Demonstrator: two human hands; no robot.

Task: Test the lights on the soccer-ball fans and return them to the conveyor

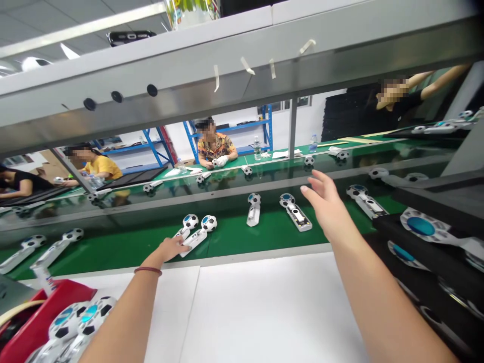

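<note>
My left hand (pixel 172 249) rests at the near edge of the green surface, its fingers on the handle of a white football-patterned device (pixel 200 234). A second such device (pixel 186 226) lies against it on the left, partly under the fingers. Raised over the green surface at the right, my right hand (pixel 321 199) has its fingers apart and holds nothing. Nearest to it lies a device with an uncovered handle (pixel 297 212), showing its inside parts. A short-handled device (pixel 253 208) lies between the two hands.
A red bin (pixel 56 297) with several devices stands at the lower left. Black trays (pixel 397 232) holding devices are stacked at the right. A grey shelf beam (pixel 181 65) crosses above. Several people sit beyond the green surface (pixel 234 237). White sheets (pixel 264 307) cover the near table.
</note>
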